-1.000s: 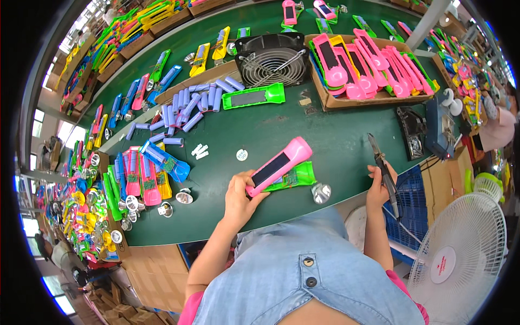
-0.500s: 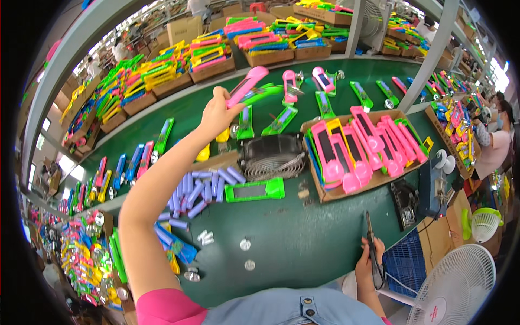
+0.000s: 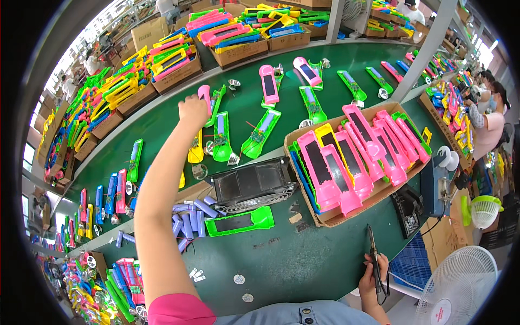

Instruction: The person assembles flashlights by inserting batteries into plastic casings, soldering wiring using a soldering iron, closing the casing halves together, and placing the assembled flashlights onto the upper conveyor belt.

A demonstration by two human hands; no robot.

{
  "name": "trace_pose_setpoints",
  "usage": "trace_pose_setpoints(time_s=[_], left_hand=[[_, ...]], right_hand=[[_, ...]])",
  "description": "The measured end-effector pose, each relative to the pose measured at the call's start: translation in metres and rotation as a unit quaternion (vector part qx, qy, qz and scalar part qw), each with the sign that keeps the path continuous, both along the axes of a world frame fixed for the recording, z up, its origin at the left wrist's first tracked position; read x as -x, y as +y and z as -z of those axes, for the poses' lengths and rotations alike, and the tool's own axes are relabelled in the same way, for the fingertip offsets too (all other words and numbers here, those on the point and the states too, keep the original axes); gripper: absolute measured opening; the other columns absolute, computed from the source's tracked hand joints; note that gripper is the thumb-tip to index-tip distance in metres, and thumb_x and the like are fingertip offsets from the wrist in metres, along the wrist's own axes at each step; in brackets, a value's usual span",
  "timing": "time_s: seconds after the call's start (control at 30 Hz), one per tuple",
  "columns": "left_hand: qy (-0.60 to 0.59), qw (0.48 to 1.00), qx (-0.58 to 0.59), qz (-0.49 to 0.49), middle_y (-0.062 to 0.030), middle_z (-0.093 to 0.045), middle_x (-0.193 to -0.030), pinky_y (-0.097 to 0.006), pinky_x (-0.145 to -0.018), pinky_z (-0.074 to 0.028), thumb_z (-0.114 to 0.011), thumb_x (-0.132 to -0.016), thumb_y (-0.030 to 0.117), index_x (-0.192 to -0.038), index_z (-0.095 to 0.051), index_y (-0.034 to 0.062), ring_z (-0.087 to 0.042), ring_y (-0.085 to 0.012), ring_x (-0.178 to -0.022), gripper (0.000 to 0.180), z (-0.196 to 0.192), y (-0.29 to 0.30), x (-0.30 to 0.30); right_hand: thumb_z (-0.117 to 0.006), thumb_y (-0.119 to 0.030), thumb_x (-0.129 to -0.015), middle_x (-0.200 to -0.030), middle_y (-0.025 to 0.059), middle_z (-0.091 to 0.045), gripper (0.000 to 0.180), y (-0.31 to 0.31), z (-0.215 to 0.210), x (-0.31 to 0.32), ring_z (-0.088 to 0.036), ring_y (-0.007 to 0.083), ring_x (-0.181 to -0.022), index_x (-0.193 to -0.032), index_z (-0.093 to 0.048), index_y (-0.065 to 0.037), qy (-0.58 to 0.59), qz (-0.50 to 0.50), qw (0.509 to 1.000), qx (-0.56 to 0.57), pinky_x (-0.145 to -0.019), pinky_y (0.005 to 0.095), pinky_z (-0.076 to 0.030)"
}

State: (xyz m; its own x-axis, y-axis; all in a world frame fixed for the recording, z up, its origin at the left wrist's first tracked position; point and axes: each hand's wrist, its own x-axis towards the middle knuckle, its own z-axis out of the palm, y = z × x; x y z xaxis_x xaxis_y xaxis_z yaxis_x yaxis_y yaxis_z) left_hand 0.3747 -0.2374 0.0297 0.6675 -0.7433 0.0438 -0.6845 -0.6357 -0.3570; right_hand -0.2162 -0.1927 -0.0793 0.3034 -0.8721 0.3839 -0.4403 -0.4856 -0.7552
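Note:
Out over the green belt, my left hand (image 3: 193, 111) is closed on the end of a pink plastic casing (image 3: 204, 96), much of which the hand hides. A green casing (image 3: 216, 103) lies right beside it. Nearer to me on the belt is another green casing (image 3: 221, 135) with a purple battery and wires. At the lower right, my right hand (image 3: 374, 276) grips a soldering iron (image 3: 373, 246) by its handle, its tip pointing away from me over the table. A green casing with a dark panel (image 3: 240, 221) lies on the table between the hands.
A carton (image 3: 325, 219) of mostly pink casings stands right of a black fan (image 3: 252, 184). Purple batteries (image 3: 189, 219) are piled beside my left forearm. A white fan (image 3: 460, 287) stands at the lower right. Filled cartons (image 3: 179, 73) line the belt's far side.
My left hand has moved left and lowered the pink casing toward the belt beside the green one. My right hand still holds the soldering iron, slightly lower. The view has shifted a little.

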Motion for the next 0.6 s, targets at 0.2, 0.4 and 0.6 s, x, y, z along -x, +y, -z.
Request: trace_pose_setpoints(time_s=[0.2, 0.4, 0.6], left_hand=[[-0.094, 0.853, -0.071, 0.508, -0.0122, -0.052, -0.117, -0.04, -0.101, -0.031, -0.047, -0.079, 0.012, -0.097, -0.055, 0.0043, -0.043, -0.0249, -0.118, 0.021, 0.033, 0.023, 0.014], [-0.01, 0.879, 0.053, 0.474, -0.0127, -0.052, -0.112, -0.041, -0.101, -0.032, -0.067, -0.06, 0.007, -0.104, -0.048, 0.0041, -0.044, -0.0291, -0.115, 0.048, -0.011, 0.011, 0.038], [-0.091, 0.841, 0.254, 0.47, -0.0142, -0.053, -0.096, -0.043, -0.091, -0.039, -0.067, -0.053, 0.0, -0.107, -0.044, 0.0019, -0.051, -0.0308, -0.095, 0.058, -0.141, 0.071, 0.127]], right_hand=[[-0.046, 0.0, -0.085, -0.091, 0.0148, -0.062, 0.027, -0.005, 0.003, 0.001, -0.047, 0.0259, -0.105, -0.112, -0.042, 0.0, 0.009, -0.027, 0.999, 0.037, -0.073, 0.0265, -0.048], [-0.045, 0.004, -0.084, -0.089, 0.0152, -0.062, 0.028, -0.005, -0.005, 0.003, -0.057, 0.0215, -0.092, -0.112, -0.043, -0.001, 0.012, -0.024, 0.997, 0.073, -0.082, 0.0318, -0.046], [-0.049, 0.005, -0.082, -0.07, 0.0098, -0.064, 0.027, -0.019, -0.066, -0.015, -0.062, 0.0179, -0.064, -0.107, -0.045, -0.002, 0.002, -0.121, 0.977, 0.173, -0.096, 0.0436, -0.033]])
